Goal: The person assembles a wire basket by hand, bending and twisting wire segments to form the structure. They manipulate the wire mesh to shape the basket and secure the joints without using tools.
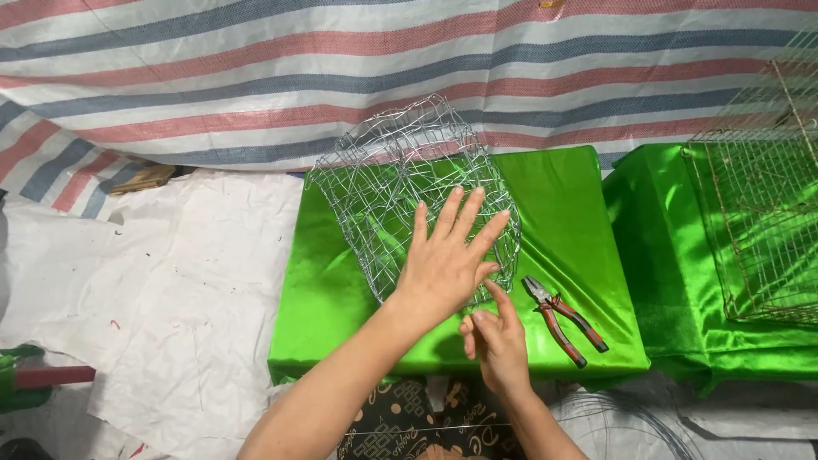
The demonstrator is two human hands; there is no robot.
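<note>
A rounded cage of silver wire mesh [400,170] lies on a low block draped in shiny green cloth [562,213]. My left hand [447,260] rests flat on the near side of the mesh, fingers spread. My right hand [496,336] is just below it at the mesh's lower edge, thumb and forefinger pinched together on what looks like a thin wire; the wire itself is too fine to make out. Red-handled pliers [562,319] lie on the green cloth to the right of my right hand.
A second green-draped block [665,255] at the right carries a flat rusty wire grid [758,204]. A striped tarpaulin [256,68] hangs behind. White sheeting [170,281] covers the floor at left. Coiled thin wire [613,417] lies at the bottom right.
</note>
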